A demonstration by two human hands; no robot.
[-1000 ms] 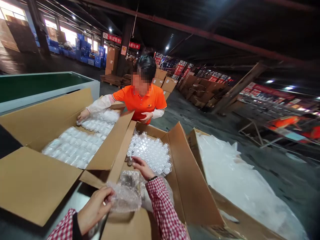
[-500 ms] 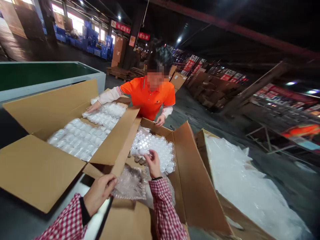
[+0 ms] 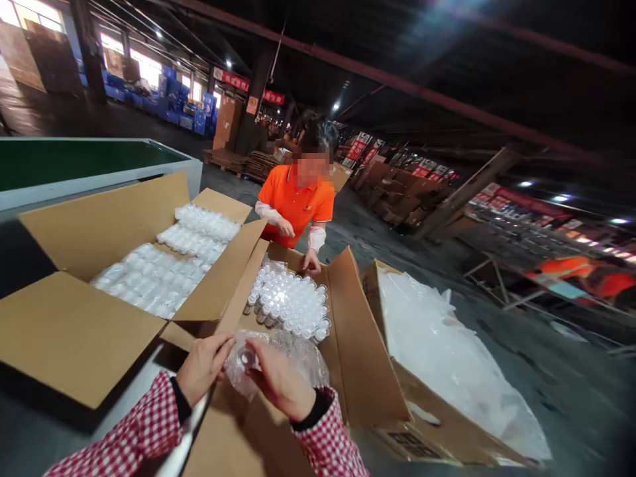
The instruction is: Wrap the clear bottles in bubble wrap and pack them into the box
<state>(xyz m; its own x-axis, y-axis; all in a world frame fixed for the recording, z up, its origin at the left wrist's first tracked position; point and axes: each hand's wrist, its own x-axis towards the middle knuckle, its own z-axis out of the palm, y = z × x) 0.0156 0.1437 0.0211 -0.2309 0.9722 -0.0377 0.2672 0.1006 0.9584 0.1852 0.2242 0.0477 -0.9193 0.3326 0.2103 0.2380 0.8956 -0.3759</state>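
Observation:
Over the near end of an open carton, my right hand (image 3: pixel 281 379) is closed round a clear bottle (image 3: pixel 246 358), its round end facing me. My left hand (image 3: pixel 205 363) pinches the edge of a bubble-wrap bag (image 3: pixel 238 381), which lies around the bottle. Beyond the hands, many clear bottles with pale caps (image 3: pixel 291 298) stand packed in the carton (image 3: pixel 342 344). More bubble wrap (image 3: pixel 303 354) lies just in front of them. At the left, another open carton (image 3: pixel 149 199) holds rows of wrapped white items (image 3: pixel 154 278).
Across the cartons stands a person in an orange shirt (image 3: pixel 298 205), one hand at the carton's far edge. A carton lined with white plastic (image 3: pixel 437 344) is at the right. A green-topped conveyor (image 3: pixel 84 162) lies at the far left.
My right hand has drawn back from the bottles toward my left hand, bringing a bottle to the bubble wrap. The other person's arm has left the left carton. The view has shifted.

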